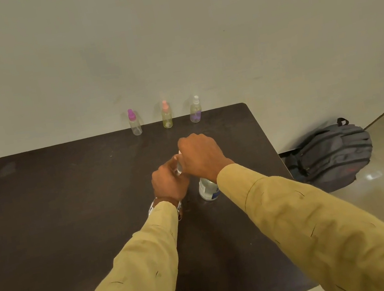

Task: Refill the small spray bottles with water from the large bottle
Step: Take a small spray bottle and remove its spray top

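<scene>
Three small spray bottles stand in a row at the table's far edge: one with a magenta cap (134,123), a yellowish one with a pink cap (166,115), and a purple-tinted one with a white cap (195,110). Mid-table, my left hand (170,183) grips a small clear spray bottle (178,167), mostly hidden by my fingers. My right hand (200,156) curls over that bottle's top. The large clear water bottle (207,190) stands on the table just under my right wrist, its upper part hidden by the arm.
The dark brown table (68,205) is pushed against a pale wall. A grey backpack (329,157) lies on the shiny floor to the right of the table. The table's right edge runs close to the large bottle.
</scene>
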